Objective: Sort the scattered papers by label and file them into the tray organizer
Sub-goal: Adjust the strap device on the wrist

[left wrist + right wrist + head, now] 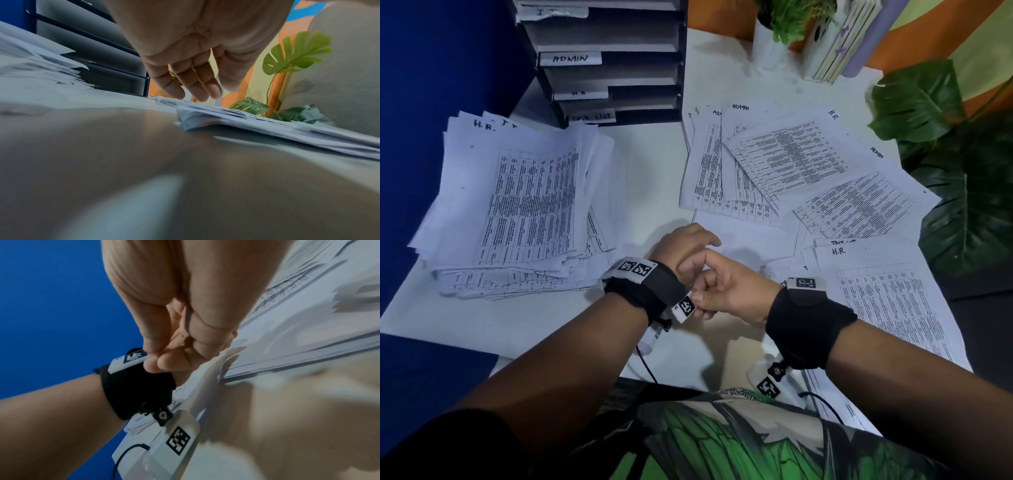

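Right hand (726, 287) pinches a marker tag (685, 308) on the left wrist strap (650, 287), apparently adjusting it; left hand (681, 246) relaxed, empty; papers (791, 164) unfiled.

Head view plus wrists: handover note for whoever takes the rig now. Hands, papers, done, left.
Left hand: open, fingers relaxed above the table, holding no paper.
Right hand: pinches the marker tab on the left wristband; no paper in it.
Papers: one rough stack at left with an H.R. sheet on top; loose sheets labelled ADMIN and H.R. fanned out at right.
Tray organizer at the back, slots tagged ADMIN and H.R.; other tags unreadable.
Done: whether anything is filed cannot be told.
Left: sort both piles by label and file them.
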A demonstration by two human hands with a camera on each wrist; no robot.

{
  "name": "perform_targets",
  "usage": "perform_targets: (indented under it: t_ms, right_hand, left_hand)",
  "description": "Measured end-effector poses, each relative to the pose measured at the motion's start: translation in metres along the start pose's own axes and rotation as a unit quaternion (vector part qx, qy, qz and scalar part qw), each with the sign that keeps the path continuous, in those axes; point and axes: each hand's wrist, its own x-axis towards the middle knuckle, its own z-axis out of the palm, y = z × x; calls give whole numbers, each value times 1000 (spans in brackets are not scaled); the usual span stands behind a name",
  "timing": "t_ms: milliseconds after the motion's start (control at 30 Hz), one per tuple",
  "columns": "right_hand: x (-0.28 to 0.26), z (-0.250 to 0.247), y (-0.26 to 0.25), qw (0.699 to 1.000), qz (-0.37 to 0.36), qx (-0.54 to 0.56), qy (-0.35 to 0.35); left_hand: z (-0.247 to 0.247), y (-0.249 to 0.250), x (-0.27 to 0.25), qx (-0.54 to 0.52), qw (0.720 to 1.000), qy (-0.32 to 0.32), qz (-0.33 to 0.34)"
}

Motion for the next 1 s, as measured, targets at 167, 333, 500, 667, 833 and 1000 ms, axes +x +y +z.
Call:
perform_targets:
  t_ms: [167, 333, 500, 667, 833, 1000]
  right_hand:
    - [-1, -1, -6, 1000, -7, -25, -17]
    - [0, 0, -8, 999, -5, -43, -6]
    - [1, -2, -7, 999, 9, -34, 10]
    - [0, 0, -6, 999, 35, -6, -7]
    - [2, 6, -8, 999, 42, 28, 6]
    - [4, 5, -17, 998, 40, 54, 2]
  left_hand:
    - [-1, 14, 6, -82, 993, 12, -87]
    - [0, 14, 3, -91, 991, 26, -94]
    - [2, 16, 2, -95, 991, 36, -86]
    - [4, 19, 8, -118, 985, 41, -121]
    - [-5, 25, 0, -26, 996, 28, -79]
    - [-10, 18, -3, 120, 992, -37, 12]
